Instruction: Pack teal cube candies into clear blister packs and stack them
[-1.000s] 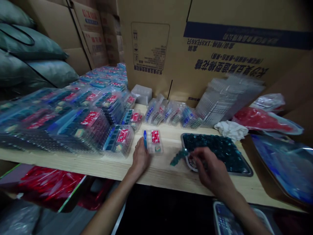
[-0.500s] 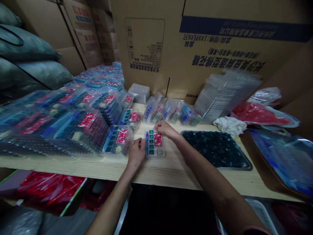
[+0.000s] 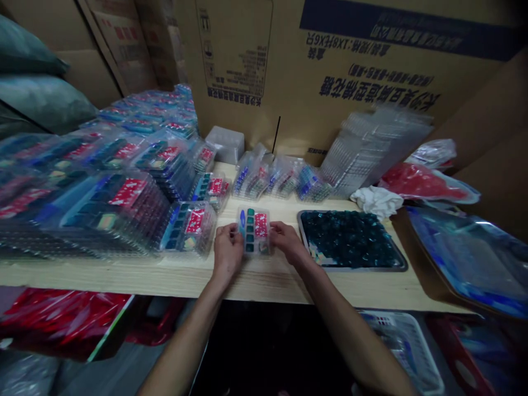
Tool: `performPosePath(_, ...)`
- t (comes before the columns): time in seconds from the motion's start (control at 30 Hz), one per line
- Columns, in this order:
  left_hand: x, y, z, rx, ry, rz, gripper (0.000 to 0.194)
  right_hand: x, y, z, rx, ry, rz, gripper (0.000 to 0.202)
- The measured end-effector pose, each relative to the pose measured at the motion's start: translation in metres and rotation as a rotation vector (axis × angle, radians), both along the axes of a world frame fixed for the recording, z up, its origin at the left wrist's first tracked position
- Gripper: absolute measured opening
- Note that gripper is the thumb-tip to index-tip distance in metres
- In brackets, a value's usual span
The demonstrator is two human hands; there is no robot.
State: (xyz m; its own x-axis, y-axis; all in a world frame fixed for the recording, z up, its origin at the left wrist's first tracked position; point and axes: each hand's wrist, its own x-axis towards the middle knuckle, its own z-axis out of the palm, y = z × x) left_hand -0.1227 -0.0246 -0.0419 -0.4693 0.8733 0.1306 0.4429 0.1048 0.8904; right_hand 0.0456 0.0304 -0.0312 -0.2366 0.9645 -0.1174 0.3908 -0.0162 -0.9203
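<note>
A clear plastic compartment tray (image 3: 253,236) lies on the wooden table between my hands. It holds a blue pen-like piece, a column of dark teal square pieces and a red patterned packet (image 3: 261,224). My left hand (image 3: 228,250) grips the tray's left edge, fingers bent. At the right edge, my right hand (image 3: 286,240) has its fingers closed on the tray's side. Just left of my left hand stands a short stack of filled trays (image 3: 187,230). To the right is a dark metal tray (image 3: 406,263) full of glossy teal pieces (image 3: 350,236).
Tall stacks of filled trays (image 3: 119,209) crowd the left side. Fanned trays (image 3: 251,175) and a stack of clear trays (image 3: 367,146) stand before a large carton (image 3: 330,71). A crumpled white cloth (image 3: 377,201) and a bag of red pieces (image 3: 424,181) lie right.
My right hand has moved from the tray's top right corner down to its right side. My left hand stays at the left edge. The camera view has shifted slightly.
</note>
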Motion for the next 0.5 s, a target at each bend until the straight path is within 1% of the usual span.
performPosePath(0.1, 0.005, -0.004, 0.003, 0.054, -0.066, -0.022, 0.029, -0.001, -0.007, 0.001, -0.059, 0.212, -0.134, 0.044)
performPosePath(0.17, 0.006, -0.005, 0.004, 0.076, -0.068, -0.016, 0.029, -0.001, -0.008, 0.002, -0.064, 0.300, -0.163, 0.048)
performPosePath(0.27, 0.005, -0.001, 0.001, 0.057, -0.051, 0.010, 0.027, 0.000, -0.007, 0.003, -0.079, 0.331, -0.145, 0.044)
performPosePath(0.37, -0.001, 0.007, -0.002, -0.039, -0.023, 0.007, 0.026, 0.000, -0.003, 0.003, -0.111, 0.299, -0.116, 0.036)
performPosePath(0.43, -0.005, 0.013, -0.001, -0.088, -0.007, -0.012, 0.027, -0.002, 0.000, 0.003, -0.119, 0.280, -0.090, 0.031)
performPosePath(0.5, -0.008, 0.018, 0.002, -0.103, 0.016, -0.026, 0.028, -0.003, 0.004, 0.004, -0.107, 0.239, -0.063, 0.027)
